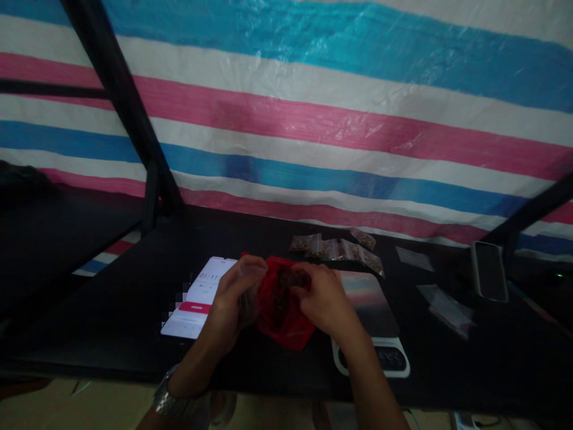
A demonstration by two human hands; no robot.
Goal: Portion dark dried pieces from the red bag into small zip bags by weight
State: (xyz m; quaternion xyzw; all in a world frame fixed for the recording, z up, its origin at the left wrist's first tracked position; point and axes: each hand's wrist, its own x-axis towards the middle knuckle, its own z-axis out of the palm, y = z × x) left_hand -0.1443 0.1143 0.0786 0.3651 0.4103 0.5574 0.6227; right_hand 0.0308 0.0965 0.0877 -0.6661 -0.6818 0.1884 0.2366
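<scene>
A red plastic bag (286, 334) lies between my hands with its mouth open, showing dark, lumpy pieces (281, 298) whose kind I cannot make out. My left hand (233, 292) is closed on a small clear plastic bag (248, 298) at the red bag's left side. At the red bag's mouth, my right hand (322, 295) pinches some of the dark pieces; its fingertips are partly in shadow. Just right of the red bag, partly under my right forearm, is a white kitchen scale (403, 364) with a dark, glossy top.
Several small filled zip bags (333, 249) lie behind the scale. Flat clear bags (447, 310) are on the right, near a phone (489, 272). A lit phone (192, 322) showing a timer lies left on the black table (111, 322). Striped sheeting (313, 119) hangs behind.
</scene>
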